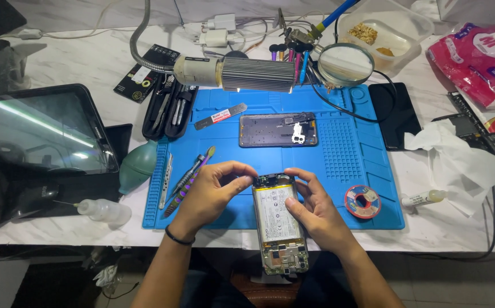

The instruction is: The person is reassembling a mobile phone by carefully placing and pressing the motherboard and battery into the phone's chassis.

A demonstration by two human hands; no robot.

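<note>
An opened phone [280, 225], white battery and green circuit boards exposed, is gripped between the left hand [210, 191] and right hand [314, 208] above a blue mat [350, 165].

White marble table [59, 68]: blue mat [338, 171], tablet [36, 131], tissue [458, 159].

This is a phone repair bench, a small electronics workshop set up on a marble-patterned table [59, 63]. A blue silicone repair mat [367, 165] covers the middle, with precision screwdrivers [187, 179], a zip case of tweezers [170, 108], a solder reel [362, 201] and a magnifier [347, 64] around it (the gooseneck lamp [241, 73] hangs low over the mat). A stripped phone frame [278, 129], a tablet [36, 131] and a rubber dust blower [138, 165] lie nearby.
</note>
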